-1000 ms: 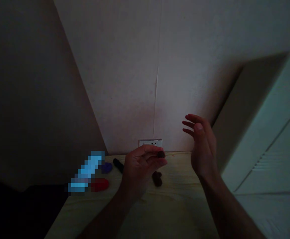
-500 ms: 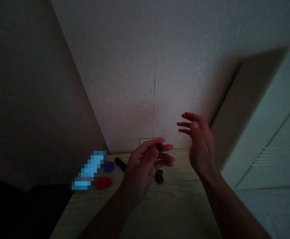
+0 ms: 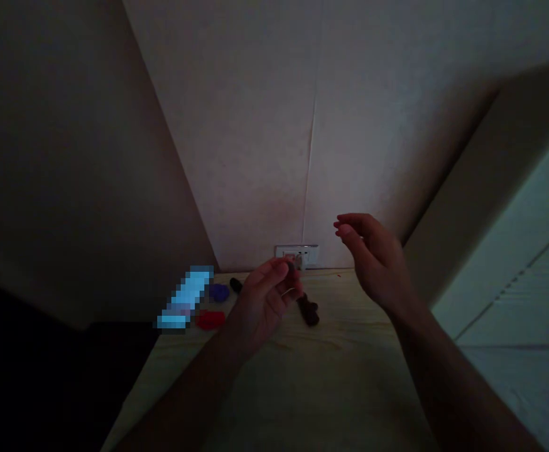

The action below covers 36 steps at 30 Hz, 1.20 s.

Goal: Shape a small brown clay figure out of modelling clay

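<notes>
My left hand (image 3: 265, 295) is over the table, thumb and fingers closed around a small dark lump (image 3: 290, 268); its material is hard to tell in the dim light. To the right and a little higher, my right hand (image 3: 373, 254) hovers apart from the left. Its fingers are loosely curved and close together, thumb near their tips, and I see nothing held in it. Just beyond my left fingers a larger dark-brown lumpy piece (image 3: 309, 312) lies on the table.
On the wooden table (image 3: 303, 389) left of my hand lie a red piece (image 3: 211, 320), a purple-blue piece (image 3: 218, 292), a black piece (image 3: 235, 285) and a pixelated bright patch (image 3: 187, 298). A socket plate (image 3: 309, 253) is on the wall behind. A pale cabinet (image 3: 529, 270) borders the right side.
The view has shifted, so the table items sit higher and further right. My left fingers have drawn in around the dark lump. My right fingers, spread before, are now closer together.
</notes>
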Each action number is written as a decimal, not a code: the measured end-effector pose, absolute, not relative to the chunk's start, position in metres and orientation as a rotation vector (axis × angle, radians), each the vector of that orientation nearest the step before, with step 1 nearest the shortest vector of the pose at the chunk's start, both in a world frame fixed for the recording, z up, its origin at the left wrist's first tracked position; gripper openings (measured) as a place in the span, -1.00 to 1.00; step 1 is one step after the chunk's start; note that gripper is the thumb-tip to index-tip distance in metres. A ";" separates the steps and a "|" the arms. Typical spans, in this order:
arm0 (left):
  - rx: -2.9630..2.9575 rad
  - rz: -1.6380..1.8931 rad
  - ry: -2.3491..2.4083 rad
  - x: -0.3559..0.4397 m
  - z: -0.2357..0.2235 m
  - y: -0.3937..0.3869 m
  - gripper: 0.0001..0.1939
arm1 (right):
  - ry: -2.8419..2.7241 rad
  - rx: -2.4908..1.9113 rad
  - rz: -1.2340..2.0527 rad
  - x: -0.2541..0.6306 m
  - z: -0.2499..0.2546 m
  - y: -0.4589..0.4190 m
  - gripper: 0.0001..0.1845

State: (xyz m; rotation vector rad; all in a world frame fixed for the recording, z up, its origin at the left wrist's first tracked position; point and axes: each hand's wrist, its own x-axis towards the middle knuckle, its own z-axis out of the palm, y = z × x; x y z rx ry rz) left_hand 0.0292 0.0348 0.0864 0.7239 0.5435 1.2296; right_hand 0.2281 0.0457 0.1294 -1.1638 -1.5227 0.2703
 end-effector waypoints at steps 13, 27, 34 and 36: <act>0.930 1.495 0.900 -0.005 0.016 0.044 -0.76 | -1.751 -1.724 0.776 0.238 0.027 0.040 -0.60; 0.963 1.473 0.960 0.000 0.011 0.029 -0.71 | -1.331 -1.559 1.079 0.226 0.003 0.017 -0.38; 0.866 1.316 0.881 0.019 0.008 0.009 -0.71 | -1.109 -1.237 1.481 0.212 0.012 0.001 -0.58; 0.828 1.281 0.877 0.024 0.006 0.005 -0.71 | -1.050 -1.174 1.560 0.206 0.011 -0.002 -0.61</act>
